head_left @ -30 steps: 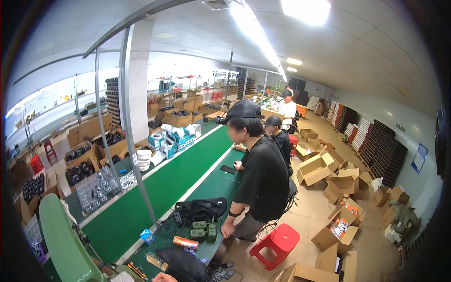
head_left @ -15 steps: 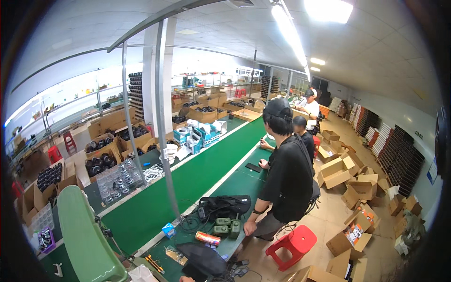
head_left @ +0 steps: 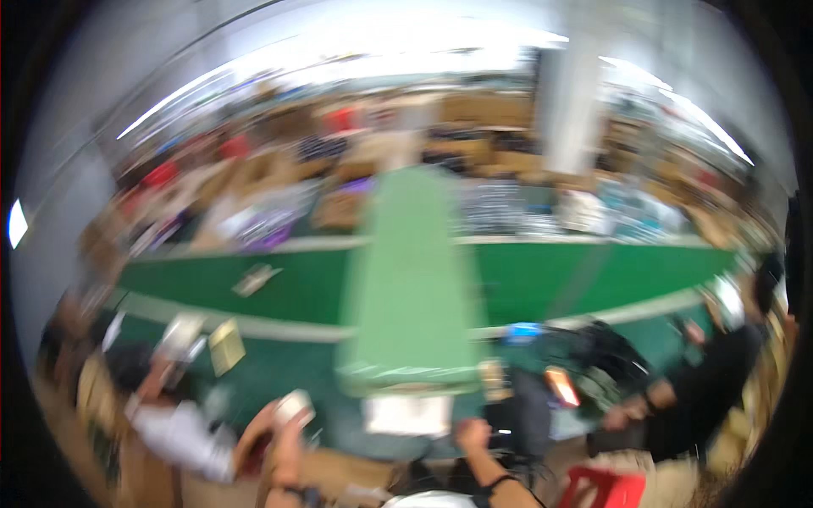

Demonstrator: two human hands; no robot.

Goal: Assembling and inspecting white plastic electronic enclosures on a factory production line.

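Motion smears the whole head view. My left hand (head_left: 288, 436) is raised at the lower left of centre, beside a small white object (head_left: 295, 408). A co-worker's bare forearm (head_left: 252, 436) reaches to the same spot, so I cannot tell which hand holds the object. My right hand (head_left: 474, 434) is over the near edge of the bench, right of a white sheet (head_left: 408, 415); its fingers are too blurred to read. Between and beyond my hands, a long light-green panel (head_left: 415, 288) extends away over the green belt (head_left: 542, 275).
At left sits a co-worker in white (head_left: 182, 436), near a yellowish block (head_left: 226, 347). To the right are a black bag (head_left: 605, 351), a blue box (head_left: 523, 332), a red stool (head_left: 601, 487) and a person in black (head_left: 707, 398). Cartons (head_left: 487, 110) line the far side.
My view has swung left and down. The green panel has gone from the left side to the centre, and both my hands and the co-worker in white have come into view.
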